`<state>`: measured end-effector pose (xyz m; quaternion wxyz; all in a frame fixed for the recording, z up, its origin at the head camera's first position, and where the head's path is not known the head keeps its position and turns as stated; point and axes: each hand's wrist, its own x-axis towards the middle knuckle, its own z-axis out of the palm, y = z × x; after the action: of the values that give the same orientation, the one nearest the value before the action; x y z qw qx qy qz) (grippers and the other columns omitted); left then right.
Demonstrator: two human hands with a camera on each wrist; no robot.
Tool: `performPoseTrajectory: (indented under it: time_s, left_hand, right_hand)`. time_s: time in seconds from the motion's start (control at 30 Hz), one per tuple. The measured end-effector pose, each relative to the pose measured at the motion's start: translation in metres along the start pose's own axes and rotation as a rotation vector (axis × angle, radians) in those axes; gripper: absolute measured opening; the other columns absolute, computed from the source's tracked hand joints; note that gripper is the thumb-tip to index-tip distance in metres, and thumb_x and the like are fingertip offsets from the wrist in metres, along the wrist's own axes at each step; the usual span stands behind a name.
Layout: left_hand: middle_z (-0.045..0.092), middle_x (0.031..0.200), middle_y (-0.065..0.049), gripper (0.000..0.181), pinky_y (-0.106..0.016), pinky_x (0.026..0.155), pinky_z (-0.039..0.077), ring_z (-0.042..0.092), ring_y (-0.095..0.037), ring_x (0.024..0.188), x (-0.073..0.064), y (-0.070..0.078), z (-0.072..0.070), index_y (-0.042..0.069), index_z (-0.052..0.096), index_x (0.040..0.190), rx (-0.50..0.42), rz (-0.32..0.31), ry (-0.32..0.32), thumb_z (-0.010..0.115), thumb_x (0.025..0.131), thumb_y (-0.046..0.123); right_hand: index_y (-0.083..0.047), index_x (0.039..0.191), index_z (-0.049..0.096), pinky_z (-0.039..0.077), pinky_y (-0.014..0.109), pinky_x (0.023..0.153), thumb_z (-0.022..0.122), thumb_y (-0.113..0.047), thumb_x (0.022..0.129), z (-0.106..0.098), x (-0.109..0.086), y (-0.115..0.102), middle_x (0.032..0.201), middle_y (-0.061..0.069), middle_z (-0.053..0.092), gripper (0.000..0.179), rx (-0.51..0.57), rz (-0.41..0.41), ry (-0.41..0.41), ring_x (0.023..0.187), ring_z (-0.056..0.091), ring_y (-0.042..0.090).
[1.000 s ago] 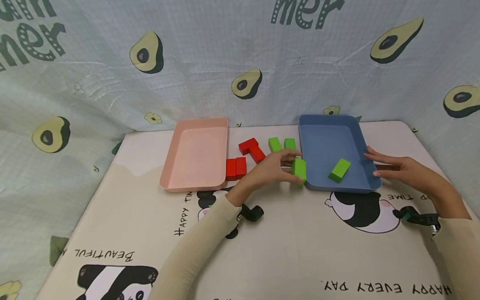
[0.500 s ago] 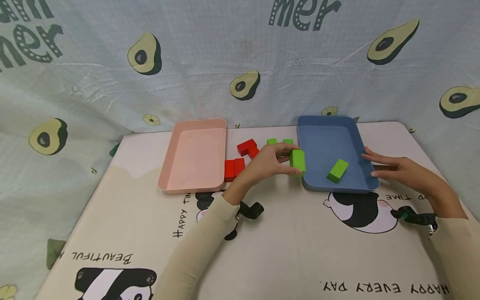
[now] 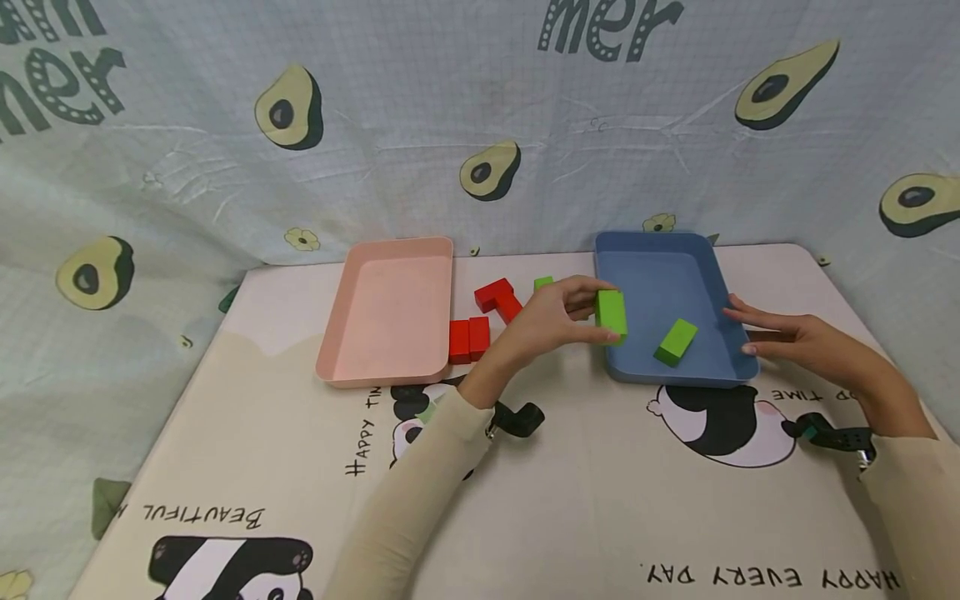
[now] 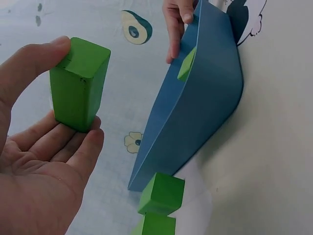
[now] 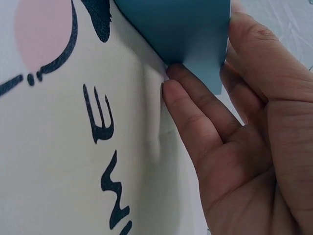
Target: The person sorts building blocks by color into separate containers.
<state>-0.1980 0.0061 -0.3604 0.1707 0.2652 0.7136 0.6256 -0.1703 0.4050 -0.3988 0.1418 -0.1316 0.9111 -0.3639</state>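
My left hand (image 3: pixel 551 318) pinches a green block (image 3: pixel 611 312) between thumb and fingertips, above the left rim of the blue tray (image 3: pixel 652 267). In the left wrist view the held block stands upright, thumb on its top and fingers below. Inside the tray lies another green block (image 3: pixel 676 342). My right hand (image 3: pixel 802 333) touches the tray's right side with extended fingers; the right wrist view shows fingertips (image 5: pixel 176 73) against the outer wall near its base. Two green blocks lie left of the tray, the nearer one (image 4: pixel 164 193) seen from the left wrist; my left hand hides much of them from above.
At left stands a pink tray (image 3: pixel 386 312) with nothing in it. Several red blocks (image 3: pixel 469 340) lie between the trays. A patterned cloth (image 3: pixel 570 483) covers the table, and a printed avocado curtain (image 3: pixel 405 150) hangs behind.
The left hand has raised the green block off the table and carried it slightly right, over the blue tray's left rim. The right hand stays against the tray.
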Motion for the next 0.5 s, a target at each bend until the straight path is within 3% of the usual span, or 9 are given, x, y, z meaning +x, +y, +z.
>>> performPoseTrajectory:
  time_s: [0.3,0.5]
  left_hand:
    - [0.064,0.135,-0.003,0.058,-0.021,0.1,0.052,0.063,-0.013,0.122,0.0044,0.0025,0.0054,0.009,0.065,0.135,0.006,-0.004,0.006,0.087,0.081,0.008]
    - [0.065,0.134,-0.003,0.058,-0.032,0.109,0.048,0.061,-0.011,0.125,0.0075,0.0041,0.0088,0.008,0.065,0.135,0.015,0.009,0.002,0.087,0.081,0.01]
  right_hand:
    - [-0.022,0.157,0.042,0.032,-0.002,0.088,0.067,-0.027,0.1,0.0008,0.001,0.0008,0.166,-0.017,0.02,0.062,-0.006,-0.003,0.007,0.129,0.022,-0.024]
    - [-0.022,0.158,0.04,0.03,-0.001,0.091,0.066,-0.025,0.101,-0.0003,-0.0001,0.0033,0.166,-0.017,0.018,0.062,-0.023,-0.018,0.004,0.132,0.02,-0.021]
